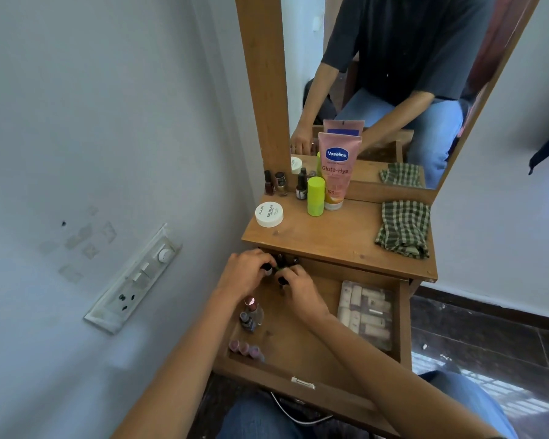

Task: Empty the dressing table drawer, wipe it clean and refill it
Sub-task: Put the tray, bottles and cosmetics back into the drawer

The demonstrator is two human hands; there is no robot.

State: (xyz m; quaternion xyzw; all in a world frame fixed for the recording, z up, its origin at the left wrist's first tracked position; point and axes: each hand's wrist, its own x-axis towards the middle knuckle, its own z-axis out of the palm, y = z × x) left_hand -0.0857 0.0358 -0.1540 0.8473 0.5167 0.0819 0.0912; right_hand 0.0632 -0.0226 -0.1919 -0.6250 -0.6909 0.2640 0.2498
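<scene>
The wooden drawer (301,353) of the dressing table is pulled out in front of me. My left hand (246,270) and my right hand (298,285) are both at its far left corner, each closed on a small dark nail polish bottle (268,268). More small bottles (251,315) stand along the drawer's left side, with pink-capped ones (246,349) near the front. A clear plastic case of tubes (366,313) lies at the drawer's right. On the tabletop (339,236) lies a green checked cloth (404,228).
On the tabletop stand a pink Vaseline tube (338,169), a lime green bottle (315,196), a white round jar (269,213) and several nail polish bottles (274,182). A mirror (393,83) rises behind. A wall switchboard (133,280) is at left.
</scene>
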